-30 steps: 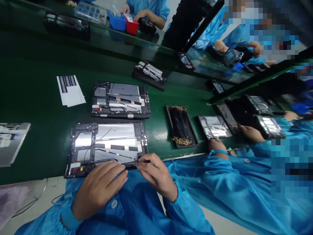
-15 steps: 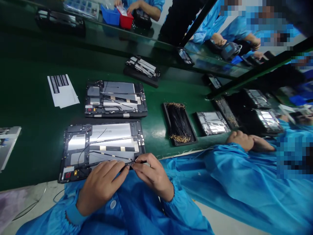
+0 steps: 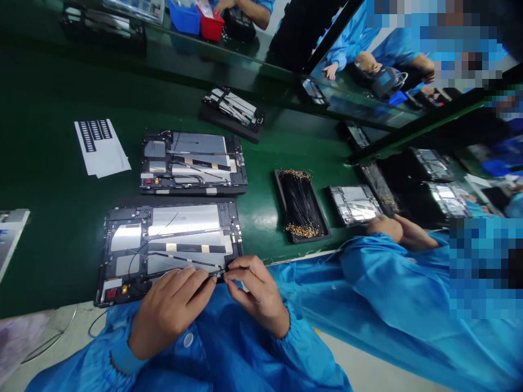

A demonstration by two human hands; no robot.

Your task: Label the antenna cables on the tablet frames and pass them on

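Observation:
An opened tablet chassis (image 3: 171, 239) lies face down on the green belt (image 3: 53, 179) in front of me, silver plates and thin black cables showing inside. My left hand (image 3: 169, 310) rests at its near edge, fingers curled, fingertips pressing a thin black cable (image 3: 204, 265) at the lower right corner. My right hand (image 3: 255, 294) meets it there, pinched on a thin dark tool or cable end that I cannot make out. Both sleeves are blue.
A second opened tablet (image 3: 192, 163) lies behind the first, a third (image 3: 231, 111) farther back. A white label sheet (image 3: 100, 147) sits at the left. A black tray of gold-tipped cables (image 3: 302, 209) stands to the right. A co-worker's hands (image 3: 394, 228) work at another tablet (image 3: 353, 204).
My hands have stayed at the tablet's near right corner with small finger movements. The view has drifted slightly. The co-worker's hands have come together by their tablet.

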